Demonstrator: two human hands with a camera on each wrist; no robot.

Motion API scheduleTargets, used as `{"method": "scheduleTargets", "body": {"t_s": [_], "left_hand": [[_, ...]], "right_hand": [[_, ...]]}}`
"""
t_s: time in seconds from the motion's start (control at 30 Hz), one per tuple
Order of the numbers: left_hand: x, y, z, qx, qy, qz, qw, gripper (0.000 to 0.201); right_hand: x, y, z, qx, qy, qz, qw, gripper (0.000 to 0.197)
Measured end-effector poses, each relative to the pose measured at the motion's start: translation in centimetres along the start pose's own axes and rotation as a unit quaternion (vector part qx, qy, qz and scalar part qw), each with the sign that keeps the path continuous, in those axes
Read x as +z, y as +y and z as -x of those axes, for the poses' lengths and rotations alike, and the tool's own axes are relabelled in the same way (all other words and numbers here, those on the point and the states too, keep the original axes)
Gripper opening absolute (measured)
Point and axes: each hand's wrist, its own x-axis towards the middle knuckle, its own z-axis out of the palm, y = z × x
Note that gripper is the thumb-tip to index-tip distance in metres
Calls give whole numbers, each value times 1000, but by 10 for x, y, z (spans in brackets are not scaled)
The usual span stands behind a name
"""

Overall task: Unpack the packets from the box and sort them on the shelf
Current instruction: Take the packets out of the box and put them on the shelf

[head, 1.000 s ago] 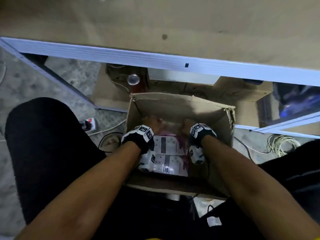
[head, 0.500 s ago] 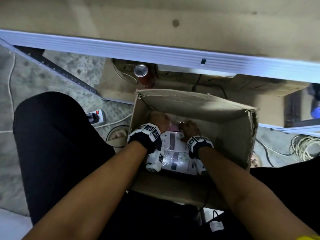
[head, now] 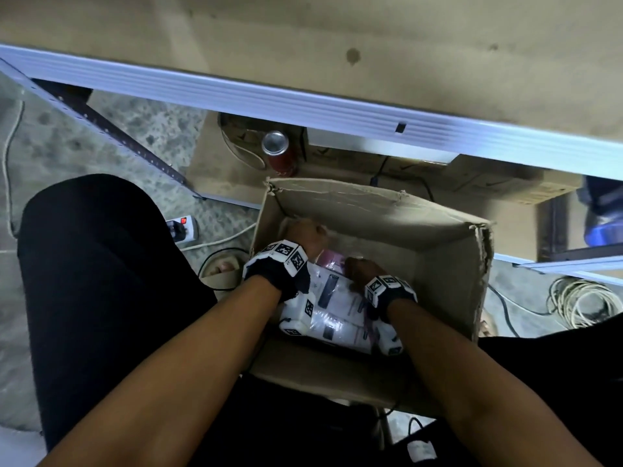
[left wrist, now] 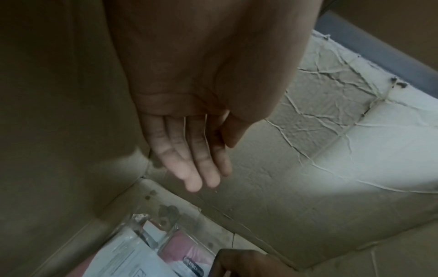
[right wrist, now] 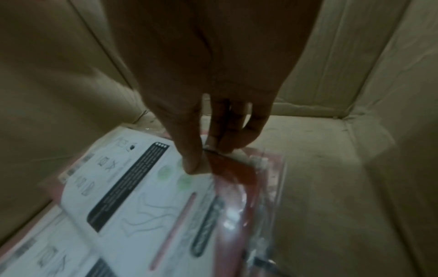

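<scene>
An open cardboard box (head: 387,210) stands on the floor between my knees. Clear plastic packets (head: 333,301) with white printed inserts and pink contents lie stacked at its bottom left. My right hand (head: 359,267) reaches down and pinches the far edge of the top packet (right wrist: 147,187) between thumb and fingers. My left hand (head: 303,232) is at the box's far left corner, fingers straight (left wrist: 196,168) and holding nothing, just above a packet's corner (left wrist: 151,230). The shelf board (head: 337,45) with its white front rail spans the top of the head view.
Under the shelf stand a red can (head: 278,151) and flat cardboard. A power strip (head: 182,227) and cables lie on the floor left of the box, a coil of wire (head: 580,305) to its right. The box's right half shows bare cardboard floor (right wrist: 331,187).
The view has drawn closer to the box. My right hand has moved left onto the top packet and pinched its edge. My left hand has stayed at the far left corner.
</scene>
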Motion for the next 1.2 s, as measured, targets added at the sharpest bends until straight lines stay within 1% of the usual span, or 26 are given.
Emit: {"method": "scheduleTargets", "body": {"t_s": [0.07,0.1,0.13,0.27,0.33,0.37,0.43,0.5,0.57,0.63,0.73,0.83,0.9,0.97,1.0,1.03,1.07,1.1,1.2], "left_hand": [[-1,2,3,4,-3,7,1000,38],[-3,3,6,5,-2,13,1000,38],[-4,4,8,8,0,12,1000,38],[-5,5,13,17,-4,9,1000,36],[-3,3,14,16,-1,28,999,34],[-3,1,14,17,2,47,999,33],[-2,0,16,14,16,77,997,30],[-3,-1,17,11,22,82,996,29],[-4,0,18,9,20,75,997,28],[-4,1,18,10,17,54,998,27],[-1,1,18,7,21,9,1000,30],[3,4,16,0,27,-61,998,34],[10,5,11,-11,27,-85,996,35],[20,6,4,-22,5,-109,994,36],[26,6,1,-29,-18,-118,992,35],[31,6,-3,-31,-37,-135,990,34],[34,4,-4,-32,-44,-149,987,33],[37,1,-6,-41,-57,-170,983,36],[45,-18,-15,-71,-100,-214,969,63]], "right_hand": [[5,-1,5,1,-7,-6,1000,43],[5,-5,10,1,-18,23,1000,38],[7,-8,14,1,-29,41,999,36],[17,-14,24,4,-64,41,997,36],[22,-16,25,15,-70,35,997,42],[24,-18,26,15,-75,45,996,46],[26,-22,26,11,-72,71,995,47],[28,-26,28,19,-76,75,994,51],[30,-26,29,21,-77,60,995,60],[28,-26,31,18,-71,47,996,61],[28,-23,33,9,-60,34,998,55],[28,-17,35,18,-71,-5,997,50],[28,-14,35,19,-76,-29,996,54],[27,-13,37,29,-88,-43,995,53],[27,-12,37,35,-93,-38,994,56],[27,-11,37,40,-92,-24,995,64],[27,-8,38,41,-90,-12,995,70],[26,-5,41,42,-88,4,995,73],[28,10,49,42,-90,33,995,71]]}}
